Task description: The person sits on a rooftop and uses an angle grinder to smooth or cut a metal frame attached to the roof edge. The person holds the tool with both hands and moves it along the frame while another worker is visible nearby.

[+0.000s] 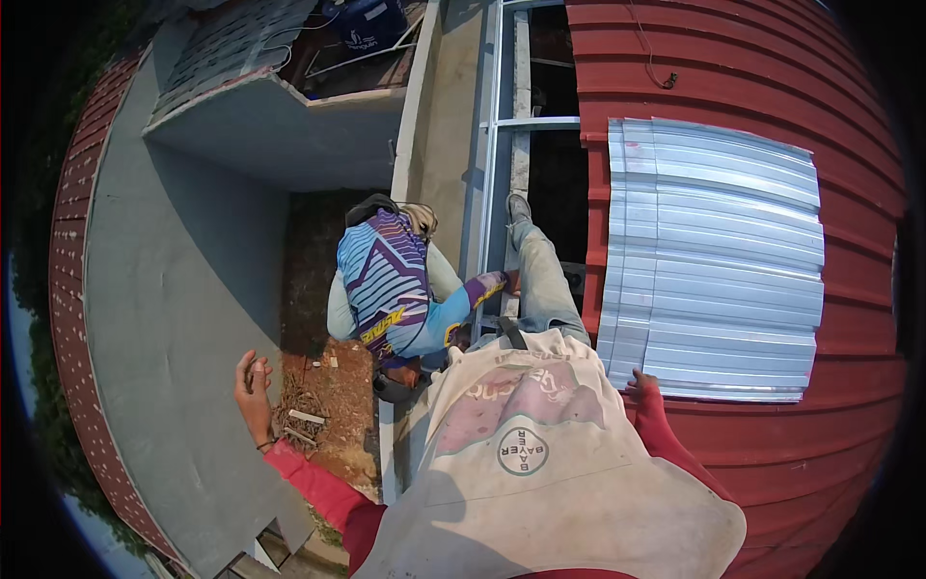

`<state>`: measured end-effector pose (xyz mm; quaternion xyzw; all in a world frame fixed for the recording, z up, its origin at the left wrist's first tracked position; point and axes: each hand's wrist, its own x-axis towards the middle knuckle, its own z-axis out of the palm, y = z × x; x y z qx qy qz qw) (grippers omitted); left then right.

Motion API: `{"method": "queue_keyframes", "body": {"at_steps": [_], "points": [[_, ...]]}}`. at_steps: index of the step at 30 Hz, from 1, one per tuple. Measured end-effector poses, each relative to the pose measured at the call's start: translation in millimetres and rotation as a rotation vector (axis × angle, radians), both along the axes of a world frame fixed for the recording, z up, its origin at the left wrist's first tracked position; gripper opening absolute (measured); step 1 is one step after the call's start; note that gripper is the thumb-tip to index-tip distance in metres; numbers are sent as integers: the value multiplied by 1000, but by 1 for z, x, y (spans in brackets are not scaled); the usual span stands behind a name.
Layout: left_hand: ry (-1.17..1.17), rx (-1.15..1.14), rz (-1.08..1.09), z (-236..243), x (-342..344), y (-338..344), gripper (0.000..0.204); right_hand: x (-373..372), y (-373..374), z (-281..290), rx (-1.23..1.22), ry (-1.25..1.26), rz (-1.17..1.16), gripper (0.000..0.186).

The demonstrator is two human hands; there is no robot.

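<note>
My left hand (253, 396) is raised at the left, in front of the drop to the dirt ground, fingers loosely curled but apart, holding nothing. My right hand (642, 384), partly behind my body, is at the lower left corner of a silver corrugated metal sheet (723, 261); whether its fingers grip the edge is unclear. My leg (540, 270) stretches along a narrow beam (521, 77), the grey shoe (518, 210) on it. Just left of it a co-worker (381, 280) in a striped blue-purple shirt bends low, head down beside my body.
Red roofing (675, 39) fills the right, with dark openings (550, 193) beside the metal framing (540, 124). A concrete ledge (444, 116) runs along it. Left are a grey wall (145, 309), a blue water tank (371, 19) and, far below, dirt (328, 444) with scraps.
</note>
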<state>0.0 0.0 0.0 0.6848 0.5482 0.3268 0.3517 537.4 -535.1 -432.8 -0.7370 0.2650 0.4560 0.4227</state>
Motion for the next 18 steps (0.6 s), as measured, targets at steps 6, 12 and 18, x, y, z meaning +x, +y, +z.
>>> {"method": "queue_keyframes", "body": {"at_steps": [6, 12, 18], "points": [[139, -263, -234, 30, 155, 59, 38, -10, 49, 81, -121, 133, 332, 49], [283, -367, -574, -8, 371, 133, 41, 154, 70, 160, -279, -1, 385, 55], [138, -492, -596, -40, 431, 134, 42, 256, 31, 213, -411, -77, 126, 54]]}}
